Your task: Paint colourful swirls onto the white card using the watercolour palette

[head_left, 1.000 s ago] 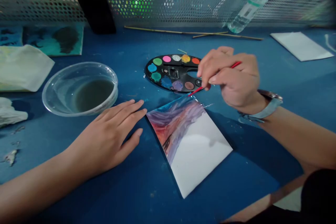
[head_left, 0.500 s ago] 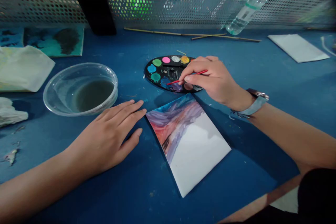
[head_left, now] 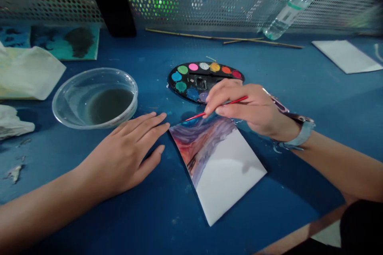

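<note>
Pinched in my right hand (head_left: 242, 105) is a thin red paintbrush (head_left: 196, 117), its tip at the top left edge of a small canvas (head_left: 230, 167). Blue, purple and red paint covers the canvas's upper left part; the rest is white. My left hand (head_left: 131, 153) lies flat on the table with fingers stretched out, the fingertips close to the canvas's left corner. Behind the canvas sits a black oval paint palette (head_left: 196, 75) with several round colours, its right front part hidden by my right hand. A clear plastic bowl (head_left: 72, 105) of dark water stands beyond my left hand.
Two thin sticks (head_left: 185, 34) lie along a perforated metal screen (head_left: 206, 0). A plastic bottle (head_left: 284, 18) leans at the back right, near a white panel (head_left: 347, 55). At left are a teal painted canvas (head_left: 67, 44), pale paper (head_left: 32, 73) and crumpled tissue (head_left: 13, 121).
My right hand has brought the paintbrush from the palette's blue paint toward me, to the canvas's top edge. My left hand stays flat in its place. The view has shifted slightly.
</note>
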`<state>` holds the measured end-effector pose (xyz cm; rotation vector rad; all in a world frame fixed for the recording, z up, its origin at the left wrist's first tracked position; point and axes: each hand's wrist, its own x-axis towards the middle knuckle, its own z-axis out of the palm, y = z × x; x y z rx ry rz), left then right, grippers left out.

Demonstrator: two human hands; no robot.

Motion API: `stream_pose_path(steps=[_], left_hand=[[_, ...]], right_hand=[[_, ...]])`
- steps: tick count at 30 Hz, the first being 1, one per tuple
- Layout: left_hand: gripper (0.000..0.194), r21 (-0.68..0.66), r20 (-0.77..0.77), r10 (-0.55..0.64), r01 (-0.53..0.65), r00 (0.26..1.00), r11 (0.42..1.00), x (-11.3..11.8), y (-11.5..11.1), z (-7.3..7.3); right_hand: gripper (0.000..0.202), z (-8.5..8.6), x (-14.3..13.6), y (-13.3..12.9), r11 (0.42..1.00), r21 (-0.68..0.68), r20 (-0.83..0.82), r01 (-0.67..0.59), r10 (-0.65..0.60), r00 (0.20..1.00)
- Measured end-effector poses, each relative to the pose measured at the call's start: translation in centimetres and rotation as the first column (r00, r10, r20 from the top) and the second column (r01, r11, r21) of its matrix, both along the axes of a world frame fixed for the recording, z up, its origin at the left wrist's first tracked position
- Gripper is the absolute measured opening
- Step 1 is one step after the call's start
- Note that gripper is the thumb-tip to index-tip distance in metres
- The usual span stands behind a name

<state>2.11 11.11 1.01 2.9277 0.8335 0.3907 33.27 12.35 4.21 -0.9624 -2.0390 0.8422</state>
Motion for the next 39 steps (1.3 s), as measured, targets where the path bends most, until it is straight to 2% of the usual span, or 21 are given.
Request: stream_pose_path(steps=[3,7,10,14,17,20,22,25,29,32,33,35,37,39], left_hand=[[0.047,0.001,-0.002,0.004,-0.004,1.000,1.000,-0.1,0.0,-0.1],[0.049,-0.010,-0.006,0.004,-0.004,1.000,1.000,0.0,0.1,-0.1],[0.049,-0.023,-0.005,0.008,-0.008,1.000,1.000,0.1,0.1,0.0],[0.049,-0.009,-0.007,0.011,-0.011,1.000,1.000,0.1,0.1,0.1],[0.049,-0.007,-0.007,0.009,-0.009,1.000,1.000,0.1,0.1,0.1],[0.049,-0.004,-0.007,0.007,-0.007,1.000,1.000,0.0,0.1,0.0],[0.049,-0.003,-0.010,0.012,-0.012,1.000,1.000,0.0,0.0,0.0],[0.049,-0.013,-0.019,0.016,-0.016,1.000,1.000,0.0,0.0,0.0],[0.049,-0.015,-0.019,0.021,-0.022,1.000,1.000,0.0,0.1,0.1],[0.049,-0.011,-0.020,0.021,-0.022,1.000,1.000,0.0,0.1,0.1],[0.049,-0.011,-0.018,0.019,-0.019,1.000,1.000,0.0,0.1,0.0],[0.049,-0.026,-0.013,0.017,-0.017,1.000,1.000,0.0,0.1,0.0],[0.049,-0.044,-0.007,0.022,-0.023,1.000,0.999,-0.1,0.1,-0.1],[0.048,-0.058,-0.007,0.035,-0.035,0.999,0.998,-0.1,0.1,-0.2]], right_hand=[[0.020,-0.3,0.4,0.3,1.000,-0.005,0.073,0.017,-0.017,0.997],[0.025,-0.8,1.3,1.0,0.982,0.104,-0.113,0.157,-0.145,0.983],[0.025,-0.9,1.3,1.0,0.978,0.146,-0.191,0.149,-0.120,0.974],[0.023,-0.7,0.7,0.2,0.993,0.077,-0.029,0.093,-0.091,0.995],[0.024,-0.6,0.9,0.0,0.983,0.095,0.067,0.158,-0.165,0.984],[0.026,-0.4,1.4,0.3,0.924,0.217,-0.084,0.316,-0.305,0.949],[0.026,-0.4,1.6,0.5,0.890,0.256,-0.189,0.376,-0.335,0.923],[0.027,-0.3,1.3,0.3,0.922,0.248,-0.180,0.298,-0.258,0.949],[0.020,-0.4,0.2,-0.5,0.985,0.121,0.003,0.123,-0.124,0.992],[0.020,-0.5,0.2,-0.6,0.988,0.105,0.121,0.110,-0.123,0.985],[0.022,-0.5,0.4,-0.5,0.980,0.137,0.118,0.145,-0.161,0.980],[0.024,-0.5,1.0,-0.1,0.937,0.240,0.001,0.253,-0.261,0.965],[0.024,-0.2,1.6,0.3,0.862,0.346,-0.186,0.370,-0.323,0.928],[0.023,0.3,2.3,0.7,0.801,0.396,-0.310,0.449,-0.344,0.886]])
